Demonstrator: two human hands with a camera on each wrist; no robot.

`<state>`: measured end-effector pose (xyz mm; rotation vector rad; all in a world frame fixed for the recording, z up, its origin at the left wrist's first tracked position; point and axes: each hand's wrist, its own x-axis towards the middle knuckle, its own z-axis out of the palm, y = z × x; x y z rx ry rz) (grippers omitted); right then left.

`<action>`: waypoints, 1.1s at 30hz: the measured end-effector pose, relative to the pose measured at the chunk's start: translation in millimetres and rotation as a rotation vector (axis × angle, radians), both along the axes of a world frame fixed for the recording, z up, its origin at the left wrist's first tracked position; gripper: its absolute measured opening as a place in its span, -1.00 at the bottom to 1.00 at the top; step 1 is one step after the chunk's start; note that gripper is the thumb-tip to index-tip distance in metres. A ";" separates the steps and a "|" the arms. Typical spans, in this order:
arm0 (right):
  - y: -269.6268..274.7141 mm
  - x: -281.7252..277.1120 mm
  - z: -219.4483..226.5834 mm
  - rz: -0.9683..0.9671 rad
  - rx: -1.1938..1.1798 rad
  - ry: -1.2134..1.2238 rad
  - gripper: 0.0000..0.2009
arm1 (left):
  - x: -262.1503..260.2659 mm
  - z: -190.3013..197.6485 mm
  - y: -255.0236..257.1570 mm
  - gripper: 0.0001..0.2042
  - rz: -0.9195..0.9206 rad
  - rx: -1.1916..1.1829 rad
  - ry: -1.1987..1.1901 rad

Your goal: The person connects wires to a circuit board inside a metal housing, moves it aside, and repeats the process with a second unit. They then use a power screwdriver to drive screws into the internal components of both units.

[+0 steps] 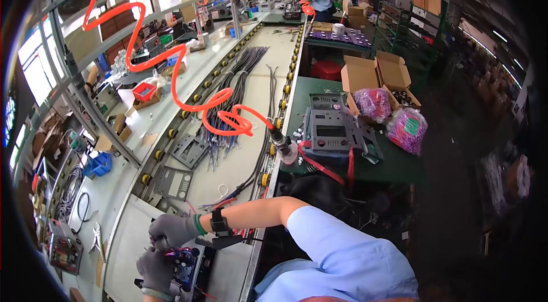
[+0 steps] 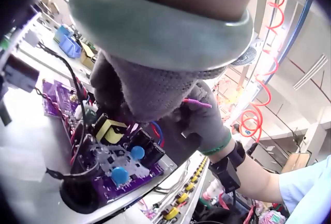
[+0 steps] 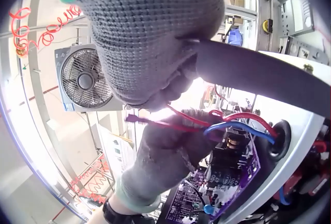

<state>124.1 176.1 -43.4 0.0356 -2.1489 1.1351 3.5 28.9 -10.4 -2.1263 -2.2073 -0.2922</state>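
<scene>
Both hands wear grey knitted gloves and work close together over an open device with a purple circuit board (image 2: 116, 182). My left hand (image 1: 155, 270) lies over the board, its fingers pinching a red wire (image 3: 176, 125) with a darker sleeved end. Blue wire (image 3: 238, 125) and more red wire loop out of a black grommet beside it. Above the left hand is my right hand (image 1: 178, 229), with fingers curled. A flat dark strip (image 3: 264, 74) sticks out from its grip; I cannot tell what it is. Black capacitors and blue discs (image 2: 120, 175) stand on the board.
Pliers (image 1: 97, 238) lie on the bench to the left, near a blue bin (image 1: 98, 165). Ahead, a roller conveyor carries grey metal panels (image 1: 173, 182) and bundled cables (image 1: 242, 79). An orange coiled hose (image 1: 171, 65) holds a hanging driver (image 1: 281, 143). Cartons (image 1: 361, 76) stand right.
</scene>
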 end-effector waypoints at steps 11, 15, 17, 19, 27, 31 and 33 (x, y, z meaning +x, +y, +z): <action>-0.4 -2.9 -2.5 -0.051 0.029 0.068 -0.88 | -16.5 -14.5 9.5 -0.84 0.062 -0.040 -0.145; -4.9 6.4 6.5 0.013 -0.354 0.038 -0.88 | -13.8 2.3 11.3 -0.84 0.029 -0.114 -0.101; 1.1 16.6 12.2 -0.092 -0.145 0.092 -0.88 | -1.8 6.9 16.4 -0.84 0.042 -0.040 -0.656; 1.7 38.9 31.9 -0.295 0.157 0.001 -0.90 | 5.0 28.1 22.9 -0.82 0.162 -0.091 -1.109; 35.9 37.6 45.0 0.012 0.237 -0.166 -0.81 | 7.9 27.7 29.0 -0.68 0.161 -0.148 -1.152; 30.0 23.4 24.3 -0.312 0.193 -0.463 -0.63 | -15.6 8.1 37.4 -0.80 0.367 -0.170 -0.680; 12.0 24.9 7.9 -0.341 0.105 -0.650 -0.58 | -12.1 6.4 42.4 -0.80 0.393 -0.242 -0.418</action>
